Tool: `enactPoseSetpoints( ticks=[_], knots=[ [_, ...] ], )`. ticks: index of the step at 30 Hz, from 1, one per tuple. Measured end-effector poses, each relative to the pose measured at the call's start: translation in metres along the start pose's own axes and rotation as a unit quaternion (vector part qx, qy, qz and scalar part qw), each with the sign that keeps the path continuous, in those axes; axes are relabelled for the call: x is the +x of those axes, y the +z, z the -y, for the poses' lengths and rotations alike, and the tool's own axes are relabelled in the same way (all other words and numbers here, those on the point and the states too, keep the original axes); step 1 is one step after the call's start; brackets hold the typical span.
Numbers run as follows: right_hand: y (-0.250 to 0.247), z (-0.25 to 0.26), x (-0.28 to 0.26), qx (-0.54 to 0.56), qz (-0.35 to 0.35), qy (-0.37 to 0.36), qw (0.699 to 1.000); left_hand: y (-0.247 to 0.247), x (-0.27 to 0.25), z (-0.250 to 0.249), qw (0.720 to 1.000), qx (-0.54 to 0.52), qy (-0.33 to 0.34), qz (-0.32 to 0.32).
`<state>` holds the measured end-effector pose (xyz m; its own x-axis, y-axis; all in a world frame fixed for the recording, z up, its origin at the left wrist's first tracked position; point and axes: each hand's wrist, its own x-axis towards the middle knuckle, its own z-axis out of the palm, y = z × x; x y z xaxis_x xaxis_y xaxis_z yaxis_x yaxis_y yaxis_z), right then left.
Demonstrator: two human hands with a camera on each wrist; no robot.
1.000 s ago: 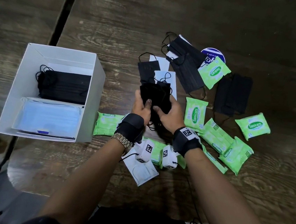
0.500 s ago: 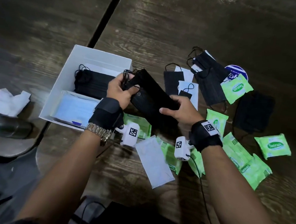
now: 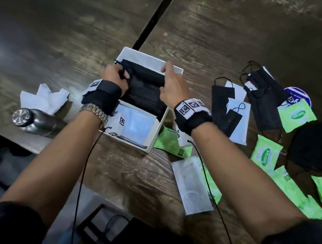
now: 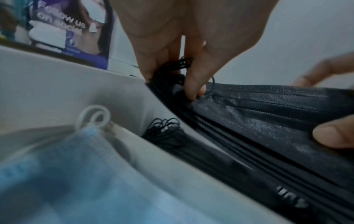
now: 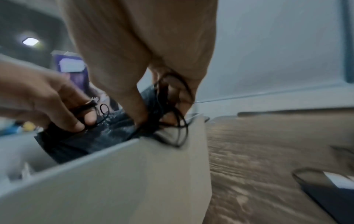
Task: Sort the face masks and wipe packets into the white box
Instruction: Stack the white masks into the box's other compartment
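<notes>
Both hands hold a stack of black face masks (image 3: 144, 80) inside the far half of the white box (image 3: 159, 125). My left hand (image 3: 119, 73) pinches the stack's left end and ear loops (image 4: 178, 66). My right hand (image 3: 169, 83) grips the right end at the box wall (image 5: 134, 174), loops dangling over it. Blue masks in clear wrap (image 3: 136, 125) fill the near half. More black masks (image 3: 264, 99) and green wipe packets (image 3: 266, 152) lie on the table to the right.
A steel bottle (image 3: 31, 120) and crumpled white tissue (image 3: 43, 97) lie left of the box. White mask sleeves (image 3: 191, 182) and a round blue sticker (image 3: 298, 94) sit among the items on the right. The table's near edge runs under my forearms.
Both hands carried the black mask stack leftward from the table's middle and lowered it into the box's far half.
</notes>
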<state>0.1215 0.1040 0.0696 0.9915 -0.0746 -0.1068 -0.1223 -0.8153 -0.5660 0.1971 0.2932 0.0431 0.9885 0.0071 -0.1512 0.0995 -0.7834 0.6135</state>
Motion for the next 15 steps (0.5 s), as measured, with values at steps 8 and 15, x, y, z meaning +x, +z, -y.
enactPoseSetpoints(
  ticks=[8, 15],
  knots=[
    [0.034, 0.012, 0.044, -0.180, 0.197, -0.006, 0.964, 0.006, 0.006, -0.002, 0.950, 0.268, 0.013, 0.157],
    [0.037, 0.007, 0.051, -0.268, 0.166, -0.014, 0.949, 0.012, 0.010, -0.002, 0.942, 0.314, 0.031, 0.112]
  ],
)
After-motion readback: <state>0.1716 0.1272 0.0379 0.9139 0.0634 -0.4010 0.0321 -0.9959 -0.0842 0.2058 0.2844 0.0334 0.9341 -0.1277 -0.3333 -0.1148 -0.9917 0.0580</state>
